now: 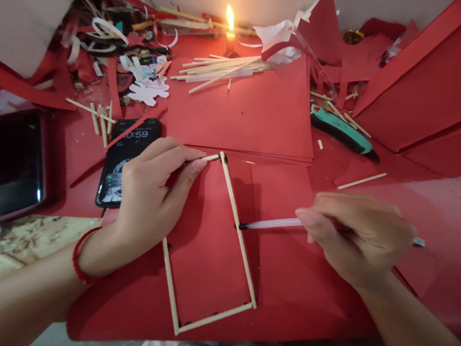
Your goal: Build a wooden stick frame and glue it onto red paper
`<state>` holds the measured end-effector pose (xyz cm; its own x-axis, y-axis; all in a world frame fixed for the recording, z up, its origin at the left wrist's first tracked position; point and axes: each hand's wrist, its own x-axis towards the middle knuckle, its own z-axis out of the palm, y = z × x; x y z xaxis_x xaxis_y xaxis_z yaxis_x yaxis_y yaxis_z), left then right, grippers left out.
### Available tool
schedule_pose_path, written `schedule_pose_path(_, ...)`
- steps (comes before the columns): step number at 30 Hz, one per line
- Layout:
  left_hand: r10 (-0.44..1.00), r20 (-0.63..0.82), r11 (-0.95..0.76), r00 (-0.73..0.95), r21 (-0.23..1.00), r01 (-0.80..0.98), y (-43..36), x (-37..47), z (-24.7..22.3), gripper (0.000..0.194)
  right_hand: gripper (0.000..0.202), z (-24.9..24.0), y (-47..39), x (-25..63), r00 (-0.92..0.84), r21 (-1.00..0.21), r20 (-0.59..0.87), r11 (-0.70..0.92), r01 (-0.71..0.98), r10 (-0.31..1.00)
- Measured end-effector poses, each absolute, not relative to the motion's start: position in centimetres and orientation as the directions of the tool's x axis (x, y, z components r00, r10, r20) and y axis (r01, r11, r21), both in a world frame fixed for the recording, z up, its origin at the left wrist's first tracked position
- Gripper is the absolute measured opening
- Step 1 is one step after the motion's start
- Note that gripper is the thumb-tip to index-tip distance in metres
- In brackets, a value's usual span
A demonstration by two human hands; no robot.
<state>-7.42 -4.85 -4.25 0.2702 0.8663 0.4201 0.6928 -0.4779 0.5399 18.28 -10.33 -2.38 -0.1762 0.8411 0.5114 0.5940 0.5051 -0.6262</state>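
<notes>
One stick frame [245, 262] lies on red paper [212, 236], likely light and brittle: hold mid-stick. Your left hand [158, 188] pinches its far side; your right hand [357, 234] grips a whitish rod [276, 223], black tip against its right side.

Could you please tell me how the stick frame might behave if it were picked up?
The stick frame is probably light, since its sticks are thin. It may be fragile where they meet, as small dark blobs seem to join them. With no diagonal brace visible, it could twist or skew.
</notes>
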Motion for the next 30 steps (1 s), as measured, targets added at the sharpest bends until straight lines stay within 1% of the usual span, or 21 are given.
schedule_pose_path(4, 0.866, 0.421, -0.478, 0.271, 0.535, 0.697, -4.8, -7.4, -4.3, 0.019, 0.043, -2.5, -10.3, 18.2, -0.185, -0.649, 0.498, 0.506, 0.568, 0.847)
schedule_pose_path(10, 0.860, 0.428, -0.487, 0.277, 0.529, 0.695, -4.7, -7.5, -4.4, 0.018, 0.033, -2.7, -10.1, 18.4, -0.233, -0.703, 0.515, 0.562, 0.436, 0.825)
schedule_pose_path(15, 0.875, 0.408, -0.458, 0.259, 0.529, 0.714, -4.8, -7.4, -4.2, 0.021, 0.026, -2.7, -9.9, 18.9, -0.312, -0.662, 0.560, 0.642, 0.388, 0.767)
schedule_pose_path(18, 0.879, 0.405, -0.449, 0.251, 0.530, 0.720, -4.8, -7.4, -4.2, 0.022, 0.019, -2.6, -9.9, 19.0, -0.354, -0.641, 0.573, 0.673, 0.369, 0.739)
schedule_pose_path(22, 0.858, 0.448, -0.481, 0.252, 0.528, 0.700, -4.7, -7.4, -4.3, 0.020, 0.009, -2.6, -10.0, 19.0, -0.369, -0.633, 0.578, 0.685, 0.359, 0.728)
schedule_pose_path(25, 0.843, 0.472, -0.503, 0.259, 0.521, 0.689, -4.6, -7.5, -4.4, 0.017, 0.011, -2.8, -10.0, 19.0, -0.367, -0.639, 0.577, 0.683, 0.353, 0.730)
schedule_pose_path(30, 0.856, 0.442, -0.489, 0.268, 0.522, 0.699, -4.7, -7.5, -4.3, 0.020, 0.013, -2.8, -10.0, 19.3, -0.383, -0.665, 0.588, 0.695, 0.272, 0.712)
